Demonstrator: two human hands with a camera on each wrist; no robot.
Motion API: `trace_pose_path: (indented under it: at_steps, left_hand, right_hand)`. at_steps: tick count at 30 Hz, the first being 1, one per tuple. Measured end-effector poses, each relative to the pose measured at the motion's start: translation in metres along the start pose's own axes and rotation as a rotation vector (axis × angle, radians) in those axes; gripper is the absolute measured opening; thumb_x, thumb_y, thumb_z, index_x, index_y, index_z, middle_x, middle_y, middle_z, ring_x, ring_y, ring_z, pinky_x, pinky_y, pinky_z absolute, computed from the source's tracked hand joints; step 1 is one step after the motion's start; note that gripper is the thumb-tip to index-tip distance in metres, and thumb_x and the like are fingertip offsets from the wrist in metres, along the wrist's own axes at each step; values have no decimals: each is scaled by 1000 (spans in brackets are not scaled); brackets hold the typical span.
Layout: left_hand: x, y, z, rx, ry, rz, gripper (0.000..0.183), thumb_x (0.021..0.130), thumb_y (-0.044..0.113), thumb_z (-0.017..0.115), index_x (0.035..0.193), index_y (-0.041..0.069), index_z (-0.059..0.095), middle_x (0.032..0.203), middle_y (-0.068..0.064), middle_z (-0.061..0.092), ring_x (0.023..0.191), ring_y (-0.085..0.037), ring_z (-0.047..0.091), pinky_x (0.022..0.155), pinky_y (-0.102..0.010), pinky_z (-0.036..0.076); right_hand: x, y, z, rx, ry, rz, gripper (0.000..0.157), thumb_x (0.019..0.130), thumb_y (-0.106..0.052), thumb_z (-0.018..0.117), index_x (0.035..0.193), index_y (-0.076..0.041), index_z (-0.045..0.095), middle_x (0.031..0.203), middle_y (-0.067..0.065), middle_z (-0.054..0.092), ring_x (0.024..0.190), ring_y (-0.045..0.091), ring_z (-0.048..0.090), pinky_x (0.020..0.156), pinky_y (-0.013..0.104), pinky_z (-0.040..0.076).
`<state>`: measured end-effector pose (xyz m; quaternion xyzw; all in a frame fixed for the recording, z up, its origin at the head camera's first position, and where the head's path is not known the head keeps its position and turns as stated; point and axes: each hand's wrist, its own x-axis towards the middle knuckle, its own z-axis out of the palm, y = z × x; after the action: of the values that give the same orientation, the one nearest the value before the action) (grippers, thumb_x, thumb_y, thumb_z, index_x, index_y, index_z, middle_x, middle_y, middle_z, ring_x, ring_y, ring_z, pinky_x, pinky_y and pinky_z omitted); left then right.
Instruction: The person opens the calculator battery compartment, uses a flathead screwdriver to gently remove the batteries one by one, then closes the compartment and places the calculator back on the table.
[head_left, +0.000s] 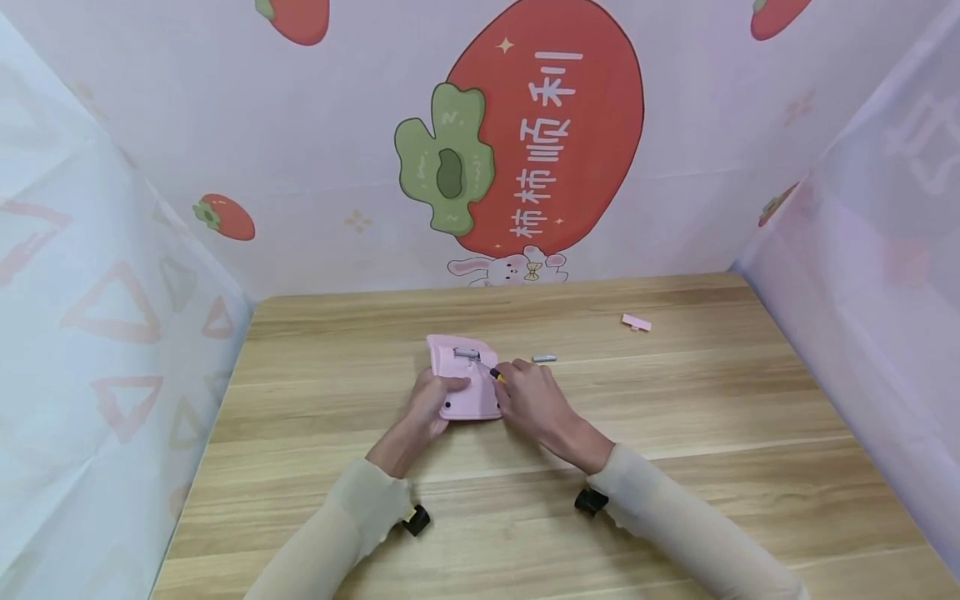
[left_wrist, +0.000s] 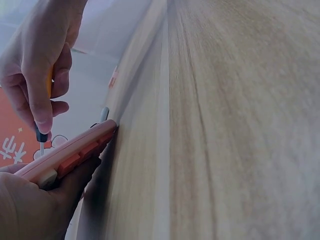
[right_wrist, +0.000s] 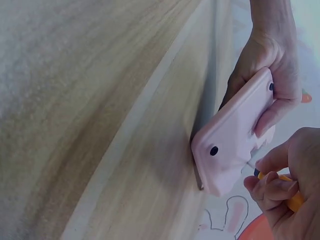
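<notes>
The relation that counts is between the tip of the screwdriver (head_left: 498, 377) and the battery (head_left: 467, 353) in the slot of the pink keyed device (head_left: 474, 403). That battery lies with its long axis running left to right across the device's back, and the thin shaft comes in from the right, slanting left and away from the person, to its right end. Whether the tip touches metal, I cannot tell. The right hand (head_left: 534, 402) is nearer that end, its fingers pinching the yellow handle; the left hand (head_left: 429, 402) grips the device's left side, thumb laid on the back, keys facing down. On the bench (head_left: 675, 417), a loose battery (head_left: 544, 358) lies just beyond the right hand, and a small pink cover (head_left: 636, 322) sits farther off to the right
</notes>
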<state>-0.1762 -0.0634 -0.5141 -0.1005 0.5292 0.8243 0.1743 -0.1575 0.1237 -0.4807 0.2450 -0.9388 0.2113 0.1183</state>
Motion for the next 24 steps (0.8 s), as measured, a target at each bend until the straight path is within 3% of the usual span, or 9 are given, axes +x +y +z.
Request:
trace_pose_path:
  at_steps: [13, 19, 24]
  left_hand:
    - [-2, 2, -2, 16, -32, -3, 67, 93, -14, 51, 157, -9, 32, 155, -32, 46, 144, -51, 47, 114, -60, 51]
    - [-2, 1, 0, 3, -41, -3, 67, 93, -15, 50, 158, -9, 32, 155, -33, 46, 143, -51, 48, 112, -59, 52]
    - [-1, 3, -2, -1, -7, 5, 67, 93, -14, 51, 157, -12, 31, 156, -34, 45, 143, -52, 46, 113, -60, 51]
  right_hand:
    - [3, -1, -1, -21, -15, -17, 17, 99, -6, 70, 110, 4, 77, 80, 10, 69, 60, 10, 55, 46, 18, 45]
    - [0, -3, 4, -21, 10, 2, 19, 98, -6, 71, 112, 6, 76, 87, 17, 73, 64, 21, 68, 49, 26, 58]
    - [-2, -4, 9, -16, 28, -3, 19, 98, -6, 72, 112, 6, 75, 91, 19, 74, 70, 26, 73, 55, 31, 63]
